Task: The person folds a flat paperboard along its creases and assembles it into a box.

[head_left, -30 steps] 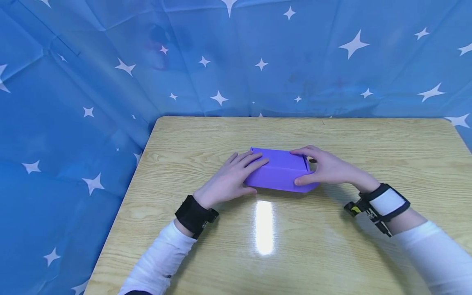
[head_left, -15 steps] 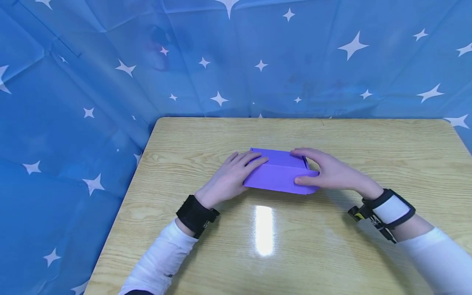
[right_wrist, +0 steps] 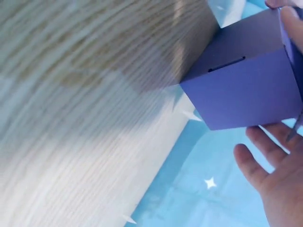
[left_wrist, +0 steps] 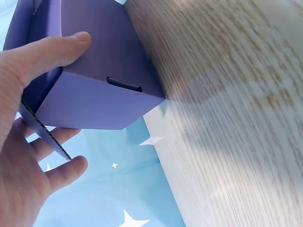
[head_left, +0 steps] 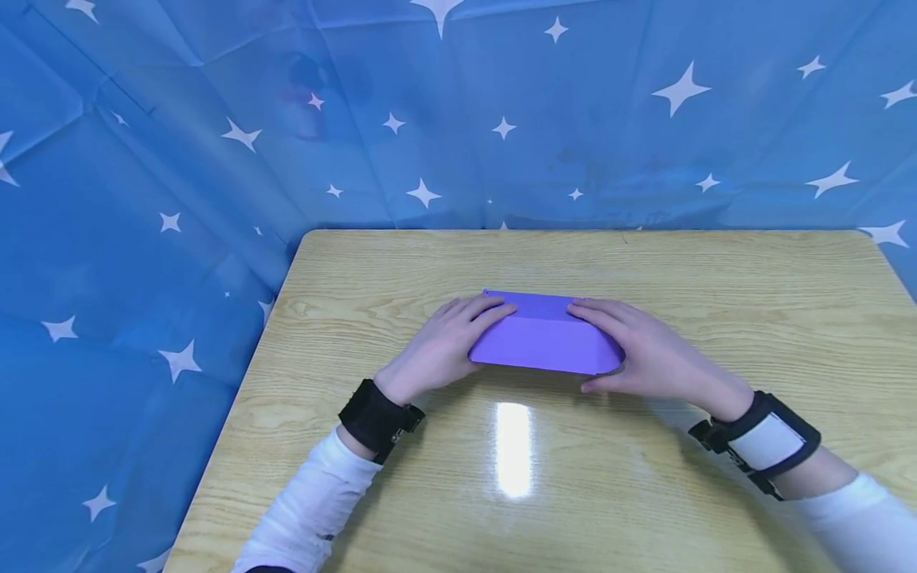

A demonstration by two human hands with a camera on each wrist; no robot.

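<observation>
A purple cardboard box [head_left: 537,342] rests on the wooden table, its front panel sloping toward me. My left hand [head_left: 444,346] holds its left end, fingers over the top. In the left wrist view the left thumb [left_wrist: 61,49] presses the box wall above a narrow slot, and a thin side flap [left_wrist: 45,132] sticks out by the fingers. At the right end is my right hand [head_left: 645,350], fingers over the top and thumb under the front panel's corner. The right wrist view shows another slotted wall of the box [right_wrist: 246,90] between thumb and fingers.
The light wooden table [head_left: 401,493] has a bright reflection in front of the box. A blue cloth with white stars [head_left: 458,103] hangs behind the table and along its left side. Both wrists wear black camera straps [head_left: 762,438].
My right hand has slid nearer to me, its thumb leaving the front panel's face for below the corner. The left thumb has gone under the panel. The box has barely shifted.
</observation>
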